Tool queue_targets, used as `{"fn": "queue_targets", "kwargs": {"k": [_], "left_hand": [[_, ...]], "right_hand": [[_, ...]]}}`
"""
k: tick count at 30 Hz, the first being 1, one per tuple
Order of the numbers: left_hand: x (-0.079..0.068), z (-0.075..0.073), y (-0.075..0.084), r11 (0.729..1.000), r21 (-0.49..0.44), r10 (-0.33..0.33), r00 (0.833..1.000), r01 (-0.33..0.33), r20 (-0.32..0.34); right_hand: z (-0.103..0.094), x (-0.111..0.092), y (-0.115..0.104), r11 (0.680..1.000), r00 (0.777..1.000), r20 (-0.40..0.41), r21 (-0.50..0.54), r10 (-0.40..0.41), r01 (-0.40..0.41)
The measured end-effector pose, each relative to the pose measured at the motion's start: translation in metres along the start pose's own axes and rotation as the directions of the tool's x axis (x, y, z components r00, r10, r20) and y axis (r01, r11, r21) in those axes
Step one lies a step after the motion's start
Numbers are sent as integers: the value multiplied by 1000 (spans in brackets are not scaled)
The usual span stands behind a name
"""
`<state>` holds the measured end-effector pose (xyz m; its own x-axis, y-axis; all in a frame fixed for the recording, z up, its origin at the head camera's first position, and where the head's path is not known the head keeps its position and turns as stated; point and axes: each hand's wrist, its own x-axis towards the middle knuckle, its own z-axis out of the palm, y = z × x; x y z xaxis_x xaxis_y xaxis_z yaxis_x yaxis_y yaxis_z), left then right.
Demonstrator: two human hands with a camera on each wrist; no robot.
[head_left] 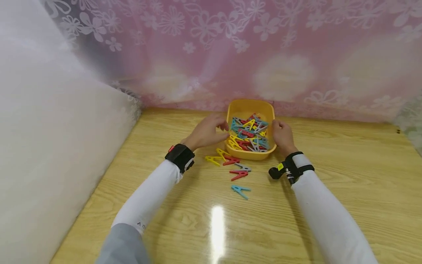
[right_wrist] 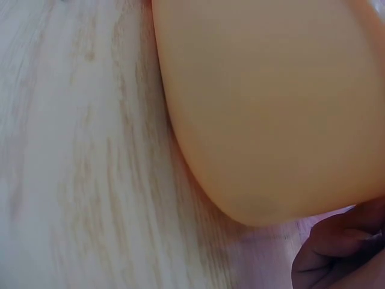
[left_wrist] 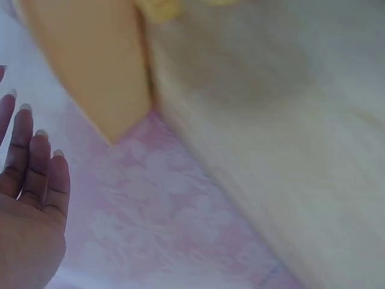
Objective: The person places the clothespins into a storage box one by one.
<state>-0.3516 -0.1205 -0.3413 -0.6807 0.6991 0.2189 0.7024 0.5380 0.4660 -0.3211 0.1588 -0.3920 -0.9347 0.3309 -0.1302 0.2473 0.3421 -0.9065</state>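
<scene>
A yellow plastic basket (head_left: 254,156) stands against the back of the table, filled with many clothespins (head_left: 247,133) in red, yellow, blue and grey. My right hand (head_left: 283,136) grips the basket's right rim with curled fingers; the right wrist view shows those fingers at the wall's edge. Beside the left rim is my left hand (head_left: 210,129), its fingers loosely bent and nothing held. In the left wrist view its fingers (left_wrist: 37,171) stand apart from the basket wall. Several loose clothespins lie in front of the basket, among them a red one (head_left: 239,174) and a blue one (head_left: 240,190).
A pink flowered curtain (head_left: 204,62) hangs right behind the basket. On the left rises a white wall-like sheet (head_left: 56,110) along the edge of the wooden table (head_left: 329,176).
</scene>
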Motion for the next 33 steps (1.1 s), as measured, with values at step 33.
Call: {"fn": "queue_targets", "kwargs": {"k": [33], "left_hand": [[-57, 18, -16, 989, 142, -68, 978, 40, 195]], "right_hand": [[-2, -3, -2, 998, 999, 35, 56, 21, -23]]}}
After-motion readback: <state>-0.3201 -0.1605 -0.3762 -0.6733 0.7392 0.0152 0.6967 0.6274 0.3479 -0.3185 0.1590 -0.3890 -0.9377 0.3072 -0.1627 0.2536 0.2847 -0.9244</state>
